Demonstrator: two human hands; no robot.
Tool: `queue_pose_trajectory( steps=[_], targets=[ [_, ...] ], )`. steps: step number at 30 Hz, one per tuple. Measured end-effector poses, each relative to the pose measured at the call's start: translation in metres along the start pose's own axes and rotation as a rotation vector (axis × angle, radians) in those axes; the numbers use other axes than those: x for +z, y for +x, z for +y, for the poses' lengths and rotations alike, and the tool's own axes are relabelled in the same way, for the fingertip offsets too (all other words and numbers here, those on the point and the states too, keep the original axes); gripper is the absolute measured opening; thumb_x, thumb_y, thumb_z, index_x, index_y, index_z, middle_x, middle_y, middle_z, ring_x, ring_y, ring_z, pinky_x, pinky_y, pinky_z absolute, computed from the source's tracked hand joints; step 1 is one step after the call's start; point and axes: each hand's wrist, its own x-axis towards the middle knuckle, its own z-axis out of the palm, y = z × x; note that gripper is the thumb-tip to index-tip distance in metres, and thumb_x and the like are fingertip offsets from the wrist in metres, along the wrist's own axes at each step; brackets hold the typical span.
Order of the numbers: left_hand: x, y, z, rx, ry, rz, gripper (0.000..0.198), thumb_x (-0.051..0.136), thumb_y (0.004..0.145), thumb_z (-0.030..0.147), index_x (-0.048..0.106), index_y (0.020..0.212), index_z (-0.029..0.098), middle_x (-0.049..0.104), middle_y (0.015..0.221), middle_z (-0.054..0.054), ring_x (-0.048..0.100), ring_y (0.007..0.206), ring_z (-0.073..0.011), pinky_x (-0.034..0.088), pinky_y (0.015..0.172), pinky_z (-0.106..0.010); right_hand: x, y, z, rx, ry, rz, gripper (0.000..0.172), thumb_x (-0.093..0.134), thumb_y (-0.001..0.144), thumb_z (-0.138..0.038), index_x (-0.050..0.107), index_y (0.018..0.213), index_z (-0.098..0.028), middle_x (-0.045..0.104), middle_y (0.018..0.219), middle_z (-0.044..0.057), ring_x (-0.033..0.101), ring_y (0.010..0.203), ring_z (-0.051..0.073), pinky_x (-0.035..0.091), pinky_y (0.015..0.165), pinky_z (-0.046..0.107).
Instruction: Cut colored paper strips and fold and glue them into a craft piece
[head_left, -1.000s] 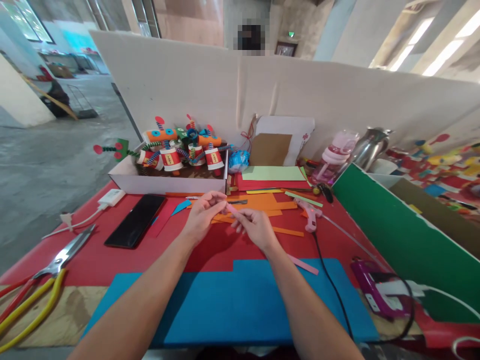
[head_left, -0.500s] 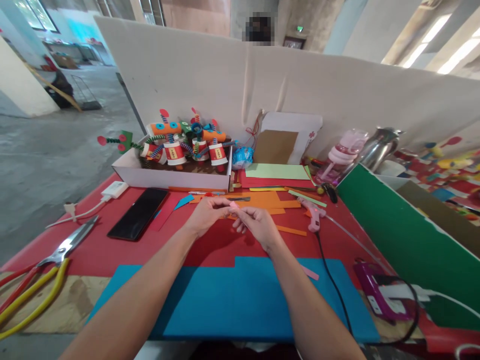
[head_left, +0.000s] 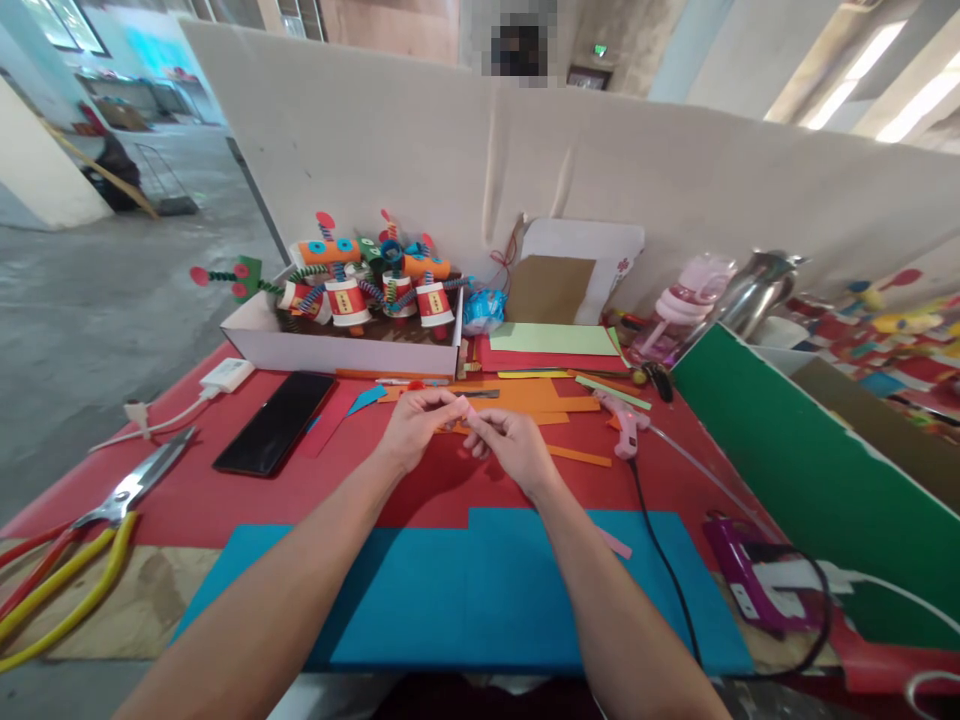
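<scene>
Between my two hands is a small piece of pink paper (head_left: 466,406), mostly covered by fingers. My left hand (head_left: 417,424) pinches it from the left with thumb and forefinger. From the right, my right hand (head_left: 511,443) pinches the same piece, its other fingers curled beneath. Both hands hover over the red table cover (head_left: 420,500), just in front of orange paper strips (head_left: 532,398). A blue sheet (head_left: 450,600) lies under my forearms, and a pink strip (head_left: 615,543) rests on it beside my right forearm.
On the left lie large scissors (head_left: 127,500) and a black phone (head_left: 276,425). A white box (head_left: 337,352) behind holds several paper-cup figures. A pink glue gun (head_left: 625,430) with its cord, a purple power strip (head_left: 757,580) and a green-sided box (head_left: 810,480) stand on the right.
My fingertips have shifted slightly around the pink paper, and less of it shows now. My left hand has tilted a little. The whole view has moved slightly.
</scene>
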Motion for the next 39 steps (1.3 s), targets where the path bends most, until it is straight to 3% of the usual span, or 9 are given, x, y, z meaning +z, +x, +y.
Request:
queue_pose_trajectory(
  steps=[4, 8, 15, 21, 28, 33, 39],
  targets=[
    [0.002, 0.0, 0.001, -0.019, 0.03, -0.04, 0.021, 0.073, 0.067, 0.037, 0.068, 0.067, 0.016, 0.065, 0.066, -0.001, 0.051, 0.06, -0.0108, 0.041, 0.06, -0.025, 0.0, 0.001, 0.004, -0.001, 0.005, -0.008, 0.034, 0.059, 0.08, -0.051, 0.065, 0.074, -0.018, 0.065, 0.061, 0.001, 0.057, 0.052, 0.009, 0.049, 0.055, 0.022],
    [0.004, 0.0, 0.0, -0.011, 0.076, 0.047, 0.02, 0.075, 0.063, 0.035, 0.068, 0.063, 0.016, 0.064, 0.064, -0.001, 0.053, 0.062, -0.0123, 0.041, 0.062, -0.025, 0.002, 0.002, 0.009, 0.042, 0.006, -0.005, 0.033, 0.059, 0.081, -0.046, 0.063, 0.066, -0.017, 0.064, 0.059, 0.001, 0.055, 0.049, 0.008, 0.046, 0.05, 0.02],
    [0.001, 0.0, 0.001, 0.028, 0.12, 0.083, 0.028, 0.066, 0.072, 0.04, 0.066, 0.057, 0.016, 0.056, 0.054, 0.0, 0.046, 0.055, -0.0106, 0.035, 0.054, -0.025, 0.003, 0.005, 0.014, 0.171, 0.058, -0.008, 0.03, 0.065, 0.077, -0.042, 0.064, 0.062, -0.016, 0.063, 0.058, 0.001, 0.053, 0.047, 0.007, 0.041, 0.045, 0.019],
    [-0.002, 0.004, 0.0, 0.032, 0.046, 0.139, 0.03, 0.069, 0.069, 0.043, 0.065, 0.058, 0.016, 0.053, 0.053, 0.002, 0.043, 0.053, -0.0097, 0.035, 0.054, -0.025, -0.002, 0.003, 0.01, 0.25, 0.212, -0.107, 0.024, 0.065, 0.079, -0.038, 0.069, 0.077, -0.014, 0.063, 0.062, 0.0, 0.055, 0.05, 0.007, 0.042, 0.048, 0.019],
    [0.0, 0.002, -0.002, -0.069, 0.161, -0.009, 0.027, 0.075, 0.061, 0.04, 0.068, 0.062, 0.014, 0.058, 0.055, 0.001, 0.047, 0.056, -0.0106, 0.037, 0.058, -0.025, 0.0, 0.004, 0.005, 0.191, 0.119, -0.073, 0.025, 0.061, 0.082, -0.031, 0.062, 0.063, -0.015, 0.059, 0.055, -0.003, 0.053, 0.046, 0.006, 0.043, 0.051, 0.019],
    [0.0, 0.004, -0.008, -0.028, 0.162, 0.089, 0.031, 0.075, 0.061, 0.04, 0.061, 0.051, 0.014, 0.05, 0.049, 0.004, 0.039, 0.051, -0.0079, 0.03, 0.052, -0.024, 0.003, 0.003, 0.007, 0.159, 0.041, -0.051, 0.027, 0.055, 0.086, -0.024, 0.06, 0.061, -0.016, 0.057, 0.052, -0.004, 0.052, 0.044, 0.005, 0.042, 0.051, 0.018],
    [-0.006, 0.009, -0.007, 0.039, 0.078, 0.262, 0.035, 0.075, 0.062, 0.04, 0.055, 0.047, 0.015, 0.045, 0.046, 0.005, 0.036, 0.05, -0.0069, 0.028, 0.051, -0.023, 0.001, 0.003, 0.008, 0.235, 0.06, -0.132, 0.021, 0.054, 0.085, -0.022, 0.065, 0.069, -0.014, 0.056, 0.053, -0.004, 0.054, 0.045, 0.005, 0.04, 0.049, 0.018]
  ],
)
